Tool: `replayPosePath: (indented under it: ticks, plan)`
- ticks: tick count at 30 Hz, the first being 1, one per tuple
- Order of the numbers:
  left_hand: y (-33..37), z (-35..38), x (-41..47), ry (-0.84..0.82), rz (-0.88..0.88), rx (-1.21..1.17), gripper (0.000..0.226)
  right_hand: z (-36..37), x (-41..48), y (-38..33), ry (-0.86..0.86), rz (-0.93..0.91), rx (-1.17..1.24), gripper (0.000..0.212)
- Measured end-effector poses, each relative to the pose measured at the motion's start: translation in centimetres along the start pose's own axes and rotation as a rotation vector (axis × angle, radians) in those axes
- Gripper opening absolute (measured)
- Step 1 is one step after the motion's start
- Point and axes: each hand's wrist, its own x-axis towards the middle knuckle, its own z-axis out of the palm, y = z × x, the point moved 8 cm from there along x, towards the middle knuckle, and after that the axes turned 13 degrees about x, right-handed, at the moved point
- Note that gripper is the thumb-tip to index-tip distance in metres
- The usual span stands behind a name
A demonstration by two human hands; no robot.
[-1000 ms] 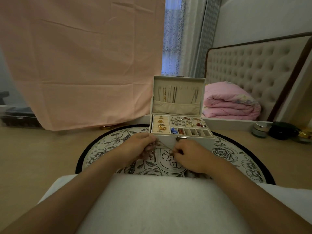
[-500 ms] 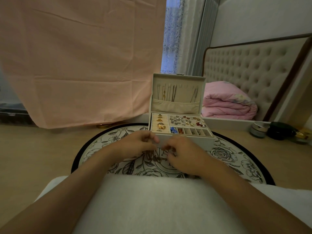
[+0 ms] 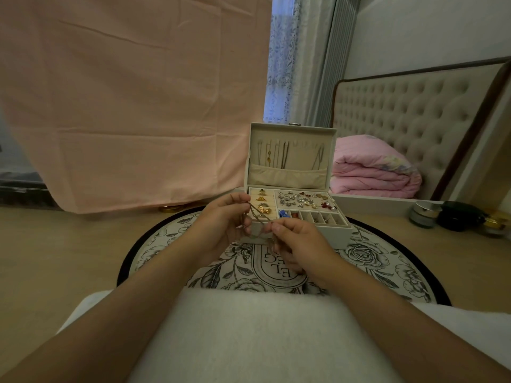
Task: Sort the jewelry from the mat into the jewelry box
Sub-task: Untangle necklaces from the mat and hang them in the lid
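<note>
An open cream jewelry box (image 3: 318, 237) stands on the round floral mat (image 3: 381, 261), its lid upright with several necklaces hanging inside. Rings fill the left tray section, earrings the right, and small slots run along the front. My left hand (image 3: 224, 225) and my right hand (image 3: 298, 244) are raised just in front of the box, both pinching a thin chain necklace (image 3: 258, 217) stretched between them. The chain's lower part dangles behind my fingers.
A white cushion (image 3: 249, 335) lies across my lap under both forearms. A pink sheet (image 3: 124, 106) hangs at the back left. A folded pink quilt (image 3: 373, 170) and a tufted headboard (image 3: 414, 111) are at the right. Small jars (image 3: 423, 215) stand on the floor far right.
Both hands have lifted from the mat toward the box front, carrying the chain up with them; the chain now hangs level with the ring tray.
</note>
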Motion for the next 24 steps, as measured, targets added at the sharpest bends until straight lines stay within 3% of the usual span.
replayPosePath:
  ticks: [6, 10, 14, 16, 20, 24]
  plan:
    - [-0.7, -0.8, 0.0, 0.106, -0.044, 0.241, 0.014, -1.1, -0.1, -0.4, 0.142, -0.044, -0.192, 0.025]
    - [-0.6, -1.7, -0.4, 0.174, -0.037, 0.449, 0.015, -1.5, -0.3, -0.5, 0.204, -0.015, -0.153, 0.034]
    - [0.4, -1.4, -0.4, 0.125, 0.094, 0.990, 0.017, -1.9, 0.0, -0.4, 0.207, -0.010, -0.184, 0.031]
    - [0.1, -1.0, -0.3, 0.058, 0.101, 1.175, 0.018, -2.2, 0.1, -0.3, 0.200, -0.025, -0.240, 0.029]
    - [-0.4, -1.9, -0.3, 0.030, -0.025, 1.259, 0.026, -2.0, 0.3, 0.2, 0.093, -0.021, -0.439, 0.023]
    - [-0.6, -3.8, -0.2, 0.009, -0.156, 1.497, 0.029, -1.8, 0.2, 0.6, 0.003, 0.048, -0.423, 0.015]
